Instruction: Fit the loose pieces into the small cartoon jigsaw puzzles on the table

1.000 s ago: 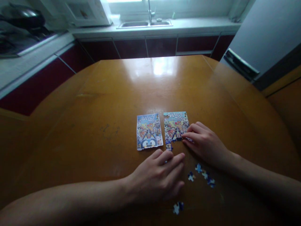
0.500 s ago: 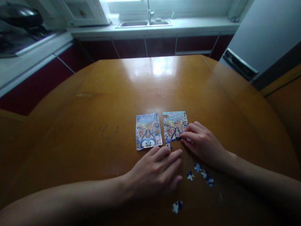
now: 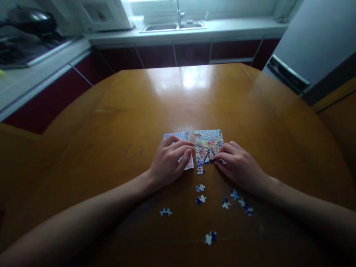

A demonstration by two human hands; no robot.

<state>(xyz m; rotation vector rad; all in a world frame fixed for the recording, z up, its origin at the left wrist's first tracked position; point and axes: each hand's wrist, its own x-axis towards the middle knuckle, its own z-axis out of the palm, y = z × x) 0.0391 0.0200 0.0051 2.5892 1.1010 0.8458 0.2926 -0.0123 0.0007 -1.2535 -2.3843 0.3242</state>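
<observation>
A partly assembled jigsaw puzzle [image 3: 207,142] lies flat on the wooden table, its lower edge ragged. At its lower right my right hand [image 3: 236,161] is closed, thumb and fingertips pinching a dark puzzle piece [image 3: 212,161] against that edge. To the left, my left hand [image 3: 172,159] rests over a printed picture card [image 3: 183,135] and covers most of it. Its fingers stretch toward the puzzle with nothing in them. Below the puzzle lie loose puzzle pieces, among them a blue and white piece [image 3: 200,188] and a light blue piece [image 3: 234,194].
More loose pieces lie nearer to me, such as a dark one [image 3: 165,212] at left and a white and blue one [image 3: 210,238]. The round wooden table [image 3: 172,107] spreads around. Beyond it stand a counter with a sink [image 3: 191,26], a stove with a pan [image 3: 32,20] and a fridge [image 3: 314,44].
My left hand has moved up and left from below the puzzle onto the picture card, uncovering several loose pieces. My right hand stays at the puzzle's lower right.
</observation>
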